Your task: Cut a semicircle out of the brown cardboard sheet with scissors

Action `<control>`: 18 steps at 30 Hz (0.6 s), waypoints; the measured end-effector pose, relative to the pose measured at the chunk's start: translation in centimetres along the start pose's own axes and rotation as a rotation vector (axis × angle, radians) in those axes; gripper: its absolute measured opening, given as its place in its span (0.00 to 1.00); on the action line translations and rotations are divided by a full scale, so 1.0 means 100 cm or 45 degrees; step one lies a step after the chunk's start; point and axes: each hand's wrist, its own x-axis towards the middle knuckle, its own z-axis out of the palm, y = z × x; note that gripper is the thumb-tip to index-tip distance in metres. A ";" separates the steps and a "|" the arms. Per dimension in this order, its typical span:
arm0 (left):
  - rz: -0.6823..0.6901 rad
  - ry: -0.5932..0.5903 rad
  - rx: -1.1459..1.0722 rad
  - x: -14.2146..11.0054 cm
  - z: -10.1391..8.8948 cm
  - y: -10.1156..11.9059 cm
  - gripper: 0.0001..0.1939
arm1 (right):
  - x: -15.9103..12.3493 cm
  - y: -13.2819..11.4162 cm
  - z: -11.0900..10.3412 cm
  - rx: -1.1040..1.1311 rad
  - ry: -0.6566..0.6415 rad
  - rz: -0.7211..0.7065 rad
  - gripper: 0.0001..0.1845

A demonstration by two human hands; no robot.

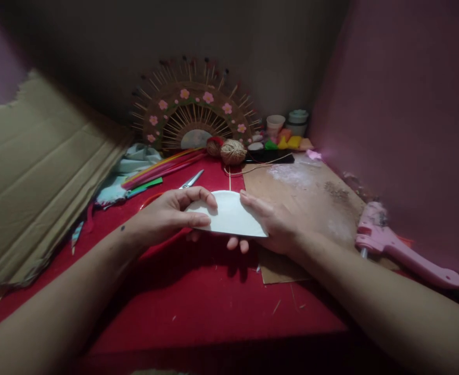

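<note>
A white half-circle piece (231,214), its straight edge toward me, is held above the red table between both hands. My left hand (178,211) grips its left end, thumb and index finger on the top face and other fingertips below. My right hand (270,219) holds the right end, the thumb along the curved edge and two fingertips showing under the straight edge. A thin stick (230,179) shows just beyond the curved edge; I cannot tell whether it is joined to the piece. Scissors (192,178) lie behind my left hand, their handles partly hidden by it.
A flower-decorated stick fan (194,104) stands at the back, with a ball of twine (233,152) before it. Brown cardboard (303,208) lies at right, beside a pink glue gun (405,250). Corrugated cardboard (46,182) leans at left near colored strips (163,169). A cup (275,125) stands behind.
</note>
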 end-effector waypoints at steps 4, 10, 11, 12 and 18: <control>0.019 -0.069 -0.078 0.001 -0.005 -0.004 0.10 | -0.001 0.001 0.000 -0.016 -0.013 -0.041 0.27; 0.013 -0.239 -0.132 -0.002 -0.010 -0.002 0.09 | -0.001 0.001 -0.001 0.020 -0.098 -0.036 0.27; 0.005 -0.238 -0.126 -0.002 -0.010 -0.002 0.09 | -0.001 0.001 -0.001 0.022 -0.097 -0.040 0.27; -0.003 -0.224 -0.125 -0.002 -0.010 -0.002 0.09 | -0.001 0.001 -0.001 0.023 -0.080 -0.050 0.26; -0.081 -0.123 -0.138 0.001 -0.010 -0.004 0.10 | -0.006 -0.004 0.003 -0.095 0.139 -0.143 0.28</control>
